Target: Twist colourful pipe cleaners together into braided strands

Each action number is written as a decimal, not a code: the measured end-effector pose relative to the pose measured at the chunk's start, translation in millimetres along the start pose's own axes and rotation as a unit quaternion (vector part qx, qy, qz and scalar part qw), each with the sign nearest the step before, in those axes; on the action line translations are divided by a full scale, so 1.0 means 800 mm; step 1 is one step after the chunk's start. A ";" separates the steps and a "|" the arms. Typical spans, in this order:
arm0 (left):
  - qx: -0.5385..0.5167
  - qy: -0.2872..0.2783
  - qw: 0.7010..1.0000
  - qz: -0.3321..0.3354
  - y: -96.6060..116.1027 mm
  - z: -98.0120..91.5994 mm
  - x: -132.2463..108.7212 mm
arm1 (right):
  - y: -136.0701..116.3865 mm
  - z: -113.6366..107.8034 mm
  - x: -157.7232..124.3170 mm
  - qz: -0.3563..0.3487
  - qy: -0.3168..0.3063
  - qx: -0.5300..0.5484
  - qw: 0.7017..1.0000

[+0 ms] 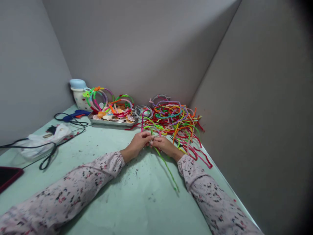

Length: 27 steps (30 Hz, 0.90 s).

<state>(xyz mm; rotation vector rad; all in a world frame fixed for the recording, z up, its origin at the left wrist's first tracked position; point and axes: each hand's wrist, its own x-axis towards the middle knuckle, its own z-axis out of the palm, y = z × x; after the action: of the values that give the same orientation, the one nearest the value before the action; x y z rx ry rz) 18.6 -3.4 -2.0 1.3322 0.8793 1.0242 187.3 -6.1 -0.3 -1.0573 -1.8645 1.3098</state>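
Observation:
My left hand (140,142) and my right hand (164,145) meet over the middle of the table, fingertips pinched close together. Between them is a green pipe cleaner (167,168), whose long tail slants down toward me over the tabletop. A curved piece in pink and green rises just behind the fingers, and I cannot tell whether it joins the green one. Both hands are closed, with the exact pinch point hidden by the fingers. Right behind and to the right lies a tangled heap of colourful pipe cleaners (171,117).
A metal tray (112,122) holds shells and pipe-cleaner-wrapped hoops (97,99). Beside it stand a blue-lidded cup (80,94) and a coil of grey wire (143,112). Black cables (55,147), a plastic bag (44,140) and a dark-screened device (9,178) lie left. Walls enclose the table (122,202).

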 end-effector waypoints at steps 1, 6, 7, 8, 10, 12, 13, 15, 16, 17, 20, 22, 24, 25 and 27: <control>-0.008 0.002 1.000 -0.001 -0.001 -0.001 0.001 | 0.000 0.000 0.000 -0.001 -0.001 -0.002 1.000; -0.081 0.028 0.996 -0.022 -0.002 -0.001 0.002 | 0.007 -0.004 0.002 0.004 0.001 0.027 1.000; -0.096 0.036 0.994 -0.029 -0.002 -0.001 0.002 | 0.009 -0.005 0.003 0.007 0.000 0.038 0.999; -0.109 0.044 0.993 -0.034 -0.001 -0.001 0.002 | 0.011 -0.006 0.004 0.011 -0.002 0.050 0.999; -0.126 0.051 0.990 -0.037 -0.001 0.000 0.002 | 0.015 -0.008 0.005 0.020 -0.009 0.080 0.997; -0.136 0.047 0.989 -0.035 0.000 0.000 0.003 | 0.019 -0.010 0.007 0.029 -0.017 0.113 0.993; -0.141 0.043 0.989 -0.033 0.000 0.001 0.003 | 0.021 -0.011 0.008 0.033 -0.022 0.129 0.991; -0.157 0.034 0.986 -0.034 0.000 0.001 0.003 | 0.024 -0.013 0.008 0.040 -0.037 0.158 0.986; -0.166 0.031 0.985 -0.035 0.000 0.001 0.003 | 0.026 -0.014 0.008 0.043 -0.044 0.171 0.983; -0.176 0.029 0.983 -0.037 0.001 0.002 0.003 | 0.026 -0.014 0.008 0.046 -0.050 0.184 0.980; -0.202 0.021 0.978 -0.043 0.002 0.003 0.002 | 0.025 -0.016 0.007 0.051 -0.057 0.220 0.973; -0.216 0.015 0.975 -0.048 0.002 0.003 0.001 | 0.022 -0.016 0.005 0.050 -0.060 0.237 0.968; -0.227 0.010 0.973 -0.050 0.002 0.003 0.000 | 0.018 -0.016 0.003 0.047 -0.070 0.250 0.965; -0.231 0.006 0.972 -0.051 0.002 0.003 -0.001 | 0.017 -0.016 0.003 0.045 -0.078 0.255 0.963; -0.232 -0.004 0.971 -0.051 0.002 0.004 -0.001 | 0.014 -0.017 0.001 0.043 -0.095 0.265 0.959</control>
<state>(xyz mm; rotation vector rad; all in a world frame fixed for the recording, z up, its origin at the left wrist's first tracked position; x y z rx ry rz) 20.9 -5.1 -0.4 0.8873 0.6428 1.0639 201.2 2.7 -6.8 -0.7499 -1.4692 1.8812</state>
